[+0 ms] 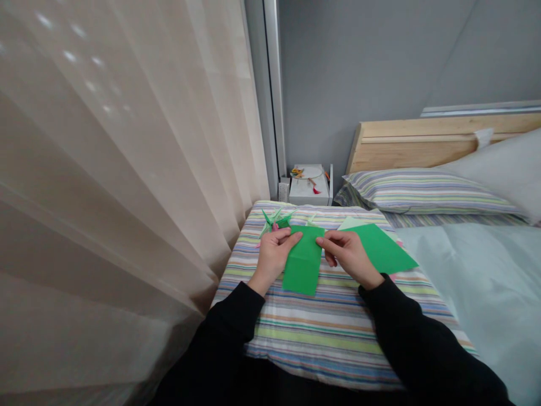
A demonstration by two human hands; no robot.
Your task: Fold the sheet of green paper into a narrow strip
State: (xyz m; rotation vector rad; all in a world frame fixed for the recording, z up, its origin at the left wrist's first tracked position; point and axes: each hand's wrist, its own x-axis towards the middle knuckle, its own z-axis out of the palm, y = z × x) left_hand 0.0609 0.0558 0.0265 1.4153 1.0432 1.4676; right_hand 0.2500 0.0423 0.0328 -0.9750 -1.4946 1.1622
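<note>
A rectangle of green origami paper lies on the striped bedding, with a crease across it. My left hand pinches its upper left edge, and my right hand pinches its upper right edge. A larger green paper sheet lies beneath my right hand. Behind my left hand sit spiky folded green paper figures, partly hidden by the fingers. A pale green sheet shows beyond the papers. Black sleeves cover both my forearms.
A sheer beige curtain hangs along the left side. Beyond the striped bedding stand a white box holding small colourful items, a striped pillow and a wooden headboard. A pale blue duvet lies to the right.
</note>
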